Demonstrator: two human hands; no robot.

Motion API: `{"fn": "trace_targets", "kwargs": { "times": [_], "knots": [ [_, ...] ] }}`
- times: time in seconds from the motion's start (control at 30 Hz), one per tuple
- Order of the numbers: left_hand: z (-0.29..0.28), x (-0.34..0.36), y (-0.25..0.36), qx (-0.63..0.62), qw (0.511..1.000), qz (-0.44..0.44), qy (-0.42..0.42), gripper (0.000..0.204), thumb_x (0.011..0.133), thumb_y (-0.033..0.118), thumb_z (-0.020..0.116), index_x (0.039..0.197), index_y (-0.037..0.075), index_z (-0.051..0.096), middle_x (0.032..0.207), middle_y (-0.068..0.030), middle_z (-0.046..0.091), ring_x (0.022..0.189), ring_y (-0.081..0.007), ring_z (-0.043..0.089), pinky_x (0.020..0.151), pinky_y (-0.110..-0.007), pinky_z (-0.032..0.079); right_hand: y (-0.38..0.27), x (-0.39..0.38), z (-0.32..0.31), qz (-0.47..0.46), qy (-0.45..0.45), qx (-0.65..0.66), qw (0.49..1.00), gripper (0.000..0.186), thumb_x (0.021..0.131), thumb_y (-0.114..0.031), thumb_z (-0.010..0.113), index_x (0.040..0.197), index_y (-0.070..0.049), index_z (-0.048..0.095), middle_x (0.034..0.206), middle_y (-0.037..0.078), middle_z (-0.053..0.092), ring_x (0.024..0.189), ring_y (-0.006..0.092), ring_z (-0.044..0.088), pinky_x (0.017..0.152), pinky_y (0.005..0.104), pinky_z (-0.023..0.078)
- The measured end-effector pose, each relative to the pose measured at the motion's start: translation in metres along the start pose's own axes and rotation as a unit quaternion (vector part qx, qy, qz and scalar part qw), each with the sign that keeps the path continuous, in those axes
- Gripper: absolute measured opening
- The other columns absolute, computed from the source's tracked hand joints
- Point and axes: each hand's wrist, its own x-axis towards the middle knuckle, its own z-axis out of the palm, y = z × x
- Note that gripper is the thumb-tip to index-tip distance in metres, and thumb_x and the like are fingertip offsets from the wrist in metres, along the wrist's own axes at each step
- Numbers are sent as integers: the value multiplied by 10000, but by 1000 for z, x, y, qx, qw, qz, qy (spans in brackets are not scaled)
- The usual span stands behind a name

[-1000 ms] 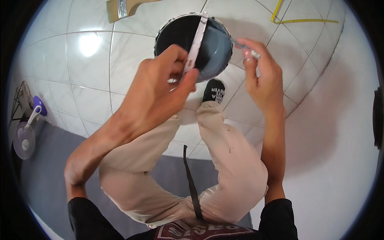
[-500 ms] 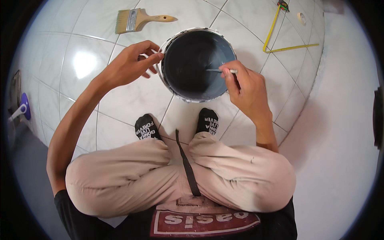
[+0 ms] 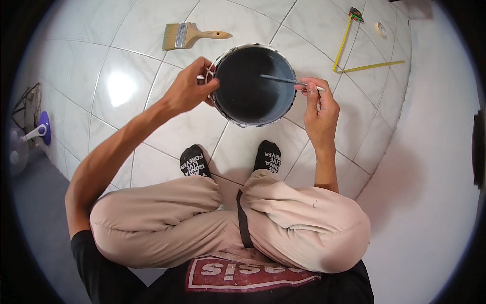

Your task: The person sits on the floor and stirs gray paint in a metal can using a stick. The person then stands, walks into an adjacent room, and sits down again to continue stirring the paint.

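A round paint bucket [image 3: 286, 99] stands on the tiles in front of my feet, with dark grey paint [image 3: 235, 83] inside and pale smears along its rim. My left hand [image 3: 187, 92] grips the bucket's left rim, thumb over the edge and fingers around the outside by the wire handle [image 3: 208, 76]. Between the thumb and fingers of my right hand [image 3: 320, 107] is a thin stick [image 3: 284, 79], pinched near its white end just beyond the right rim. The stick's grey-coated shaft slants left over the paint; whether its tip touches the surface is hard to tell.
Behind the bucket on the left lies a wide paintbrush [image 3: 195, 35] with a wooden handle. At the far right are a bent, extended yellow tape measure [image 3: 346, 43] and a roll of tape [image 3: 380, 30]. A white and purple fan [image 3: 44, 128] stands far left; a white wall [image 3: 430, 142] rises right.
My right hand has drawn back to the right and raised the stick, so more of its coated shaft shows. My left hand has closed onto the bucket's rim.
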Motion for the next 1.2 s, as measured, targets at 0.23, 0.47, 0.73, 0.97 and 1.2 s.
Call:
{"fn": "trace_targets", "kwargs": {
  "times": [0.23, 0.47, 0.73, 0.97, 1.2],
  "knots": [
    [-11, -60, 16, -20, 997, -57, 45, 265, 1124, 105, 643, 1284, -69, 521, 1165, -146, 657, 979, -213, 754, 776, -383, 730, -4, 7, 19, 5, -53, 126, 991, 224, 1189, -160, 561, 1221, -8, 722, 1005, 104, 825, 933, 152, 793, 755, 281, 569],
    [-23, -109, 22, -22, 990, -86, 109, 550, 1067, 41, 661, 1552, -67, 423, 1160, -149, 689, 949, -230, 771, 736, -392, 744, -4, 9, 55, -27, -138, 191, 971, 216, 1168, -181, 621, 1206, -7, 744, 998, 93, 818, 915, 161, 791, 829, 288, 606],
    [-9, -115, 27, -87, 989, -68, 99, 744, 1033, 11, 651, 1718, -4, 361, 1009, -60, 566, 901, -172, 737, 741, -371, 755, -15, 29, 47, -94, -167, 129, 973, 220, 1159, -201, 643, 1200, -19, 759, 978, 79, 813, 826, 145, 759, 763, 310, 596],
    [-2, -97, 35, -60, 994, -49, 75, 776, 1029, 38, 656, 1724, -36, 320, 1241, -156, 655, 928, -207, 773, 731, -385, 751, -1, 20, 41, -70, -191, 171, 964, 214, 1165, -155, 611, 1163, 7, 752, 954, 88, 801, 794, 153, 757, 664, 280, 563],
    [-2, -93, 40, -53, 996, -40, 64, 800, 1029, 59, 662, 1723, -70, 286, 1424, -238, 672, 961, -248, 801, 728, -399, 748, 7, 15, 45, -25, -157, 215, 963, 202, 1160, -130, 604, 1145, 13, 745, 952, 97, 797, 798, 154, 784, 647, 271, 556]
  ]
}}
